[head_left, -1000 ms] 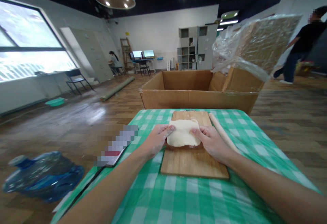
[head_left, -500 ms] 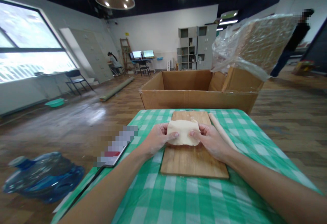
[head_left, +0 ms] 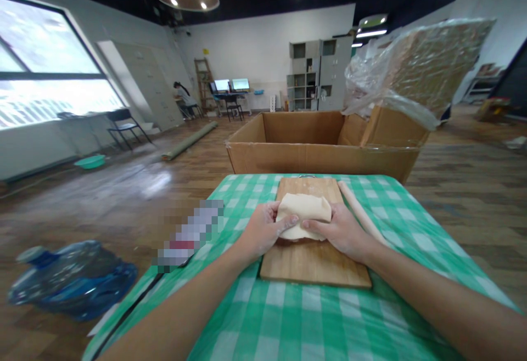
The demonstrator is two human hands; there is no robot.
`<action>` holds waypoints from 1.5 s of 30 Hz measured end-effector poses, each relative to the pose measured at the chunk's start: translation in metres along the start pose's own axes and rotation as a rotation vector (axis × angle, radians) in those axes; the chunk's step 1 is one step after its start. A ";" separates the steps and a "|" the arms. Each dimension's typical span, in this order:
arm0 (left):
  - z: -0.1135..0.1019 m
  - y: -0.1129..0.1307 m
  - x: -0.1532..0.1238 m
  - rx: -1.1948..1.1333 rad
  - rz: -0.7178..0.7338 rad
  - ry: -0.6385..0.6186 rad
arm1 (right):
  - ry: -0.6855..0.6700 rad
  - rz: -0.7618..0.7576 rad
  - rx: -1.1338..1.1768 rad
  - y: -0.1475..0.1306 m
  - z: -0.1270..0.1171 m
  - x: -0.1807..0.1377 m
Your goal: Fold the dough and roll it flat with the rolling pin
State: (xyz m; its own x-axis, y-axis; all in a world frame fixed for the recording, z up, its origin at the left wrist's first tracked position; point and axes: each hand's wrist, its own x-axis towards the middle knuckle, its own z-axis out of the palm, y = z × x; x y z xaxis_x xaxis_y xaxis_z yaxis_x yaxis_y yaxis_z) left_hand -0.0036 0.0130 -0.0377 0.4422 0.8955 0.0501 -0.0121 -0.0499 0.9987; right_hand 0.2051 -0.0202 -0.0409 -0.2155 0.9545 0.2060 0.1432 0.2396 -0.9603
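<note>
A pale sheet of dough (head_left: 303, 207) is held between my hands above the wooden cutting board (head_left: 315, 268). My left hand (head_left: 263, 229) grips its left side, thumb on the near face and fingers behind. On the right side, my right hand (head_left: 343, 229) pinches it the same way, the two thumbs almost meeting. The dough's upper part bends over toward me and its lower edge hangs just above the board. Most fingertips are hidden behind it. Along the board's right side lies a pale rolling pin (head_left: 361, 212), touched by neither hand.
A green-and-white checked cloth (head_left: 263, 317) covers the table. A blurred-out flat device (head_left: 191, 235) with a black cable lies at its left edge. Beyond the table stands a large cardboard box (head_left: 321, 158); a blue water jug (head_left: 74, 278) lies on the floor at left.
The dough has shifted slightly right, and its top now folds over toward me. My thumbs have moved closer together. The person standing at far right has passed mostly out of sight behind the wrapped box.
</note>
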 end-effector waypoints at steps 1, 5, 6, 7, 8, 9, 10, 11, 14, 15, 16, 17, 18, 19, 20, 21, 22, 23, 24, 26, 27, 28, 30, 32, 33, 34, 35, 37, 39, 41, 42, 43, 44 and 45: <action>-0.002 0.000 0.000 -0.019 -0.017 -0.022 | 0.012 0.009 0.020 0.001 0.000 0.000; -0.010 0.002 0.001 -0.053 -0.086 -0.074 | 0.030 0.073 0.111 0.004 0.001 0.001; -0.012 0.002 0.002 -0.062 -0.093 -0.074 | 0.031 0.092 0.132 0.003 0.002 0.001; -0.014 0.002 0.002 -0.074 -0.093 -0.068 | 0.029 0.113 0.153 0.001 0.002 0.001; -0.016 0.002 0.003 -0.089 -0.089 -0.057 | 0.024 0.135 0.172 -0.002 0.003 0.001; -0.017 0.002 0.003 -0.103 -0.084 -0.045 | 0.017 0.156 0.188 -0.005 0.004 0.000; -0.018 0.002 0.003 -0.116 -0.080 -0.032 | 0.011 0.173 0.200 -0.008 0.005 0.000; -0.019 0.003 0.003 -0.124 -0.080 -0.023 | 0.006 0.187 0.207 -0.011 0.006 -0.001; -0.017 0.007 0.002 -0.167 -0.098 -0.030 | 0.030 0.208 0.204 -0.014 0.006 -0.002; -0.016 0.009 0.001 -0.199 -0.112 -0.045 | 0.031 0.209 0.209 -0.013 0.006 -0.002; -0.015 0.010 0.000 -0.237 -0.135 -0.072 | 0.018 0.205 0.213 -0.011 0.005 -0.002; -0.013 0.010 -0.001 -0.275 -0.161 -0.106 | -0.004 0.196 0.216 -0.008 0.004 -0.002; -0.011 0.011 -0.002 -0.308 -0.182 -0.139 | -0.032 0.186 0.213 -0.006 0.003 -0.002; -0.009 0.010 -0.003 -0.330 -0.196 -0.166 | -0.060 0.176 0.206 -0.003 0.003 -0.001; -0.007 0.009 -0.003 -0.341 -0.199 -0.181 | -0.078 0.171 0.195 -0.001 0.002 -0.001; -0.006 0.007 -0.003 -0.340 -0.189 -0.175 | -0.083 0.168 0.182 0.001 0.002 -0.001; -0.005 0.005 -0.003 -0.328 -0.166 -0.148 | -0.076 0.167 0.172 0.002 0.002 -0.001; -0.004 0.002 -0.002 -0.308 -0.138 -0.107 | -0.062 0.164 0.161 0.002 0.003 0.000; -0.005 0.000 -0.002 -0.281 -0.115 -0.063 | -0.048 0.160 0.149 0.002 0.003 0.000; -0.006 -0.002 -0.001 -0.225 -0.075 0.010 | -0.033 0.150 0.125 0.000 0.004 0.001; -0.007 -0.003 0.000 -0.203 -0.062 0.031 | -0.031 0.148 0.114 0.000 0.004 0.001; -0.009 -0.003 0.001 -0.189 -0.053 0.040 | -0.029 0.146 0.106 -0.001 0.004 0.002; -0.011 -0.001 0.002 -0.188 -0.057 0.031 | -0.018 0.139 0.097 0.000 0.004 0.002; -0.012 0.000 0.002 -0.208 -0.089 0.011 | -0.008 0.128 0.105 0.002 0.004 0.002; -0.012 0.001 0.002 -0.211 -0.105 0.002 | -0.010 0.124 0.110 0.003 0.004 0.002; -0.013 0.002 0.002 -0.206 -0.112 0.000 | -0.017 0.121 0.115 0.004 0.004 0.002; -0.013 0.002 0.002 -0.193 -0.108 0.006 | -0.024 0.116 0.118 0.005 0.004 0.002; -0.011 0.003 0.001 -0.148 -0.072 0.026 | -0.037 0.101 0.121 0.006 0.004 0.002; -0.007 0.004 -0.001 -0.091 -0.027 0.041 | -0.062 0.089 0.113 0.006 0.003 0.002; -0.001 0.006 -0.003 -0.009 0.006 0.044 | -0.074 0.072 0.073 0.005 0.002 0.002; 0.001 0.006 -0.004 0.044 0.018 0.045 | -0.066 0.057 0.044 0.004 0.002 0.002; 0.003 0.007 -0.006 0.099 0.028 0.047 | -0.050 0.037 0.017 0.004 0.001 0.002; 0.005 0.007 -0.007 0.154 0.037 0.049 | -0.033 0.015 -0.005 0.003 0.001 0.001; 0.006 0.008 -0.008 0.205 0.049 0.048 | -0.021 -0.003 -0.020 0.003 0.001 0.001</action>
State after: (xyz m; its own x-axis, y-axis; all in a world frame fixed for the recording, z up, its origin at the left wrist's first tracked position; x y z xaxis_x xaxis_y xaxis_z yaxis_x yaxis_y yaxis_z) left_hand -0.0015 0.0031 -0.0302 0.4025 0.9095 0.1041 0.1522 -0.1787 0.9721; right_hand 0.2047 -0.0189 -0.0433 -0.2361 0.9500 0.2045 0.1618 0.2460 -0.9557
